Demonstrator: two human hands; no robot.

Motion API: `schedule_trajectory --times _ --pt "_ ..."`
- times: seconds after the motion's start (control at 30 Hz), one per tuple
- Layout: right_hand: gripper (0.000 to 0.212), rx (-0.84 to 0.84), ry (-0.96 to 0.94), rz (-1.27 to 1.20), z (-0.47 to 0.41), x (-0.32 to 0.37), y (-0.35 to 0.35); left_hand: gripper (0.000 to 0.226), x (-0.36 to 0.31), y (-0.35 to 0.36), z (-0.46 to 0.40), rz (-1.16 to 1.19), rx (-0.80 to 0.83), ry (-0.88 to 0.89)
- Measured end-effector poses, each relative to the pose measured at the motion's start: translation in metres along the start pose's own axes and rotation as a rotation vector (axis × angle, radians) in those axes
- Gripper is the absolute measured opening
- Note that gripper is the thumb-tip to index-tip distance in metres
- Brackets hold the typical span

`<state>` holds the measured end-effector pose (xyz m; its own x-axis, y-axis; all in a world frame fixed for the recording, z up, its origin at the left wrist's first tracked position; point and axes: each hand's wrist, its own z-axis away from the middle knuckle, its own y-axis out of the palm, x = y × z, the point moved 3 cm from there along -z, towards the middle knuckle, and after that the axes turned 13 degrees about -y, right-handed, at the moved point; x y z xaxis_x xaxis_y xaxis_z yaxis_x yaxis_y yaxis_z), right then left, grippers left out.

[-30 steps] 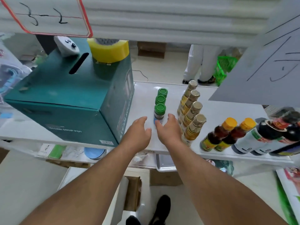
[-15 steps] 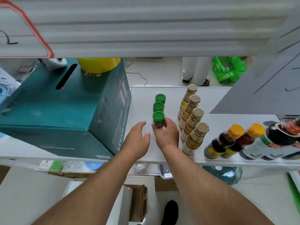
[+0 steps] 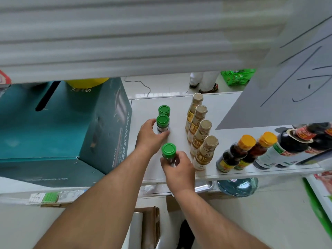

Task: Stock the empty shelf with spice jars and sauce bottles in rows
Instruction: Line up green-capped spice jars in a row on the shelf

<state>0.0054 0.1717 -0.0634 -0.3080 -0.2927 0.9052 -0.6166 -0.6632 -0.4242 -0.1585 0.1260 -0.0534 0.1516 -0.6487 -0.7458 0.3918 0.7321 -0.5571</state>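
On the white shelf (image 3: 224, 106) stand three green-capped spice jars. My right hand (image 3: 177, 169) is closed around the nearest green-capped jar (image 3: 168, 150), near the shelf's front edge. My left hand (image 3: 150, 134) cups the middle green-capped jar (image 3: 163, 123), fingers curled on both its sides. The far green-capped jar (image 3: 164, 110) stands just behind it. To the right runs a row of several beige-capped sauce bottles (image 3: 202, 135). Further right stand two yellow-capped dark bottles (image 3: 239, 151) and larger dark soy bottles (image 3: 294, 142).
A large teal soup-pot box (image 3: 59, 128) fills the shelf's left part, close beside my left hand. A ribbed white upper shelf (image 3: 125, 33) overhangs. A grey sign (image 3: 287, 83) hangs at right. Below lie a steel tray (image 3: 204, 186) and a water jug (image 3: 237, 186). A person's legs (image 3: 204, 81) stand behind.
My right hand has pulled the nearest jar toward the shelf's front edge, away from the other two. My left hand moved forward onto the middle jar. The camera view tilted down.
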Motion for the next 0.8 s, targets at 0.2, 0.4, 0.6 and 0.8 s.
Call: schedule_trajectory --times 0.2,0.4,0.6,0.8 --pt "0.026 -0.051 0.008 -0.008 -0.003 -0.006 -0.010 0.047 0.000 0.013 -0.013 -0.026 -0.017 0.008" --pt "0.030 -0.031 0.008 -0.039 -0.001 -0.003 -0.012 0.034 0.004 0.006 -0.009 -0.047 -0.051 0.050" --pt "0.032 -0.008 -0.021 -0.079 0.020 0.018 -0.022 0.031 0.015 -0.031 0.035 0.058 -0.023 0.033" --pt "0.032 -0.096 0.013 -0.251 0.067 0.037 -0.055 0.032 0.014 -0.068 0.105 0.047 0.104 0.109"
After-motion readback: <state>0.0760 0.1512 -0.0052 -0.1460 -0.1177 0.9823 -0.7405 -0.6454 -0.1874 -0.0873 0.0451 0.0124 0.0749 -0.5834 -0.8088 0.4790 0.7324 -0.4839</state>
